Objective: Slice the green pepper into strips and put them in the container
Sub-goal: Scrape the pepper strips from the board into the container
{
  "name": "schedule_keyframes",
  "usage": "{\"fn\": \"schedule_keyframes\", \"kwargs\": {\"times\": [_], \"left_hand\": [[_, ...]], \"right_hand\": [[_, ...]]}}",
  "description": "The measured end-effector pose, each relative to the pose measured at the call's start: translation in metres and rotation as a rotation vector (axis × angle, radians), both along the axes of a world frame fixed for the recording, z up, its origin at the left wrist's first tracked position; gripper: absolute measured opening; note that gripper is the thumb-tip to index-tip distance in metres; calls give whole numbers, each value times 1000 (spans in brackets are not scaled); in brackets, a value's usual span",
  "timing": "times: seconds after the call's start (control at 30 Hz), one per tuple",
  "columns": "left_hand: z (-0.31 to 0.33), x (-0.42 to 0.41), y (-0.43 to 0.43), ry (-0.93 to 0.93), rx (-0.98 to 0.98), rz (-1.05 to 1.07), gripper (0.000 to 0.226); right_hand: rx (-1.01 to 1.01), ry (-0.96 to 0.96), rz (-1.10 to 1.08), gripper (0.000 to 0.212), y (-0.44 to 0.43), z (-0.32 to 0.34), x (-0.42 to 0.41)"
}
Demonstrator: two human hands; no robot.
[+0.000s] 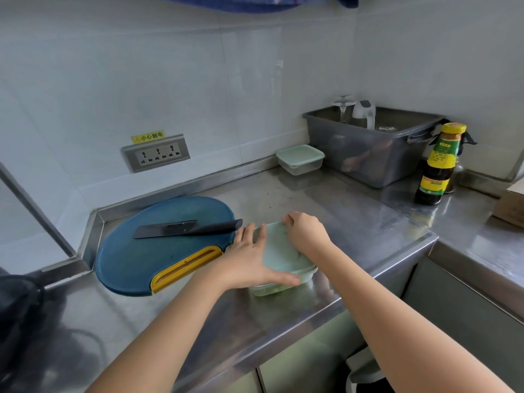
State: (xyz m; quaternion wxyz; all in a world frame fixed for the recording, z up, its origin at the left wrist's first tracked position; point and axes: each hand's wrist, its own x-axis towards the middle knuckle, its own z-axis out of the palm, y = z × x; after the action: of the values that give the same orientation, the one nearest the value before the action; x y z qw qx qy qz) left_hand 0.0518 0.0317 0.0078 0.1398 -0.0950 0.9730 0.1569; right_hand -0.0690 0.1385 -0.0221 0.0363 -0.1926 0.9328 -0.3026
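A clear container with a pale green lid (280,256) sits on the steel counter near its front edge. My left hand (252,259) lies flat on the lid's left side, fingers straight and thumb along the near edge. My right hand (304,229) presses on the lid's far right corner with curled fingers. What is inside the container is blurred behind the lid; a dark green shade shows through. A black knife (187,228) lies flat on the blue cutting board (147,259), just left of the container. No pepper is visible on the board.
A second lidded container (300,158) stands by the back wall. A grey plastic tub (371,143) with glassware sits at the back right, a sauce bottle (439,165) beside it. A cardboard box (510,202) is at the right edge, a wall socket (156,153) behind the board.
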Motion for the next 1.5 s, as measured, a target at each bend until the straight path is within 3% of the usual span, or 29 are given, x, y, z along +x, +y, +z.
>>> {"fn": "schedule_keyframes", "kwargs": {"times": [0.1,0.3,0.4,0.6,0.73,0.83,0.93,1.0,1.07,1.17,1.33,1.4,1.5], "left_hand": [[0,-1,6,10,-31,21,132],[-2,1,7,49,-19,50,132],[-2,0,6,40,-19,49,133],[-14,6,7,237,-41,51,119],[-26,9,9,419,204,172,98],[-30,9,12,491,265,226,91],[-28,4,14,536,325,269,84],[-26,-4,18,558,402,301,72],[-19,-14,22,559,615,344,62],[-8,-28,32,486,887,316,56],[-9,-50,29,475,748,212,50],[-15,-59,14,407,492,195,46],[-25,-62,-7,137,125,51,49]], "right_hand": [[-4,11,0,26,1,0,1],[100,41,119,41,8,6,16],[33,29,203,52,24,4,33],[-116,105,273,41,39,-1,49],[-104,111,280,42,36,-4,40],[-1,143,313,43,33,-1,33],[201,261,317,43,31,7,33],[226,420,321,42,33,9,43],[174,528,419,46,38,6,56],[187,535,501,64,62,-6,56],[316,443,506,57,97,-4,2],[330,360,419,60,100,0,-28],[235,251,344,64,99,7,-74]]}}
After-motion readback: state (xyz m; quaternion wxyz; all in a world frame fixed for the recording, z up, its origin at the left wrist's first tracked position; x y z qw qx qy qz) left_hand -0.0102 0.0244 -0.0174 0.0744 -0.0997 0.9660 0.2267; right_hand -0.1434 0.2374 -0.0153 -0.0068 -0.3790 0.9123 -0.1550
